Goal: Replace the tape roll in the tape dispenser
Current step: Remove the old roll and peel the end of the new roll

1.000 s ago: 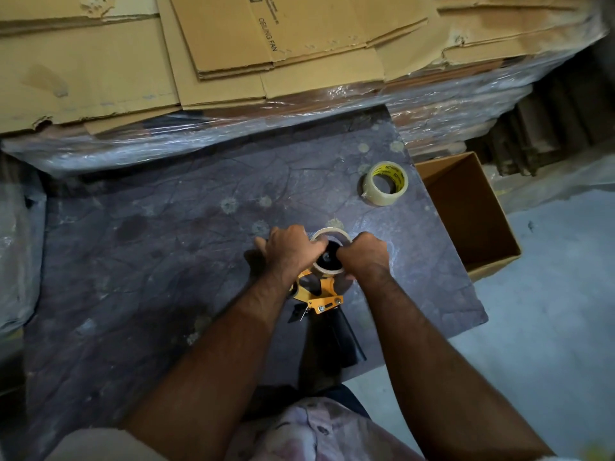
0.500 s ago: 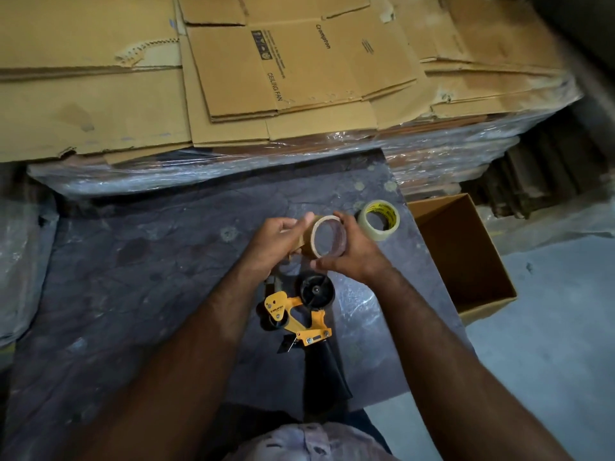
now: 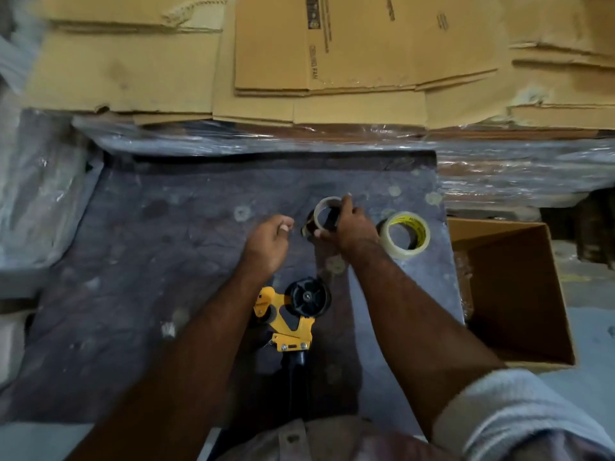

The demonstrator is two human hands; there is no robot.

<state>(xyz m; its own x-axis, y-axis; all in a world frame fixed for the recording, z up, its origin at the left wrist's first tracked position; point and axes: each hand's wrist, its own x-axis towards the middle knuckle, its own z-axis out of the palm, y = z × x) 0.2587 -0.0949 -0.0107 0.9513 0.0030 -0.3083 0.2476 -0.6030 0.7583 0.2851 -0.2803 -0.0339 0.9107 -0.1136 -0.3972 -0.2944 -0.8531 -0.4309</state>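
The yellow tape dispenser [image 3: 289, 316] lies on the dark table [image 3: 149, 261] near me, its black hub bare. Beyond it, my right hand [image 3: 349, 227] grips the used-up cardboard tape core [image 3: 320, 211] by its rim, just above the table. My left hand [image 3: 268, 242] hovers just left of the core with fingers loosely curled and nothing in it. A fresh clear tape roll [image 3: 404, 239] with a yellow inner label lies flat on the table to the right of my right hand.
An open cardboard box [image 3: 512, 294] stands off the table's right edge. Flattened cartons [image 3: 299, 61] on plastic-wrapped stacks rise behind the table's far edge. Plastic-wrapped goods [image 3: 40, 194] sit at the left.
The empty core came off the dispenser's hub and moved away from me. My left hand has let go of it; my right hand alone holds it now.
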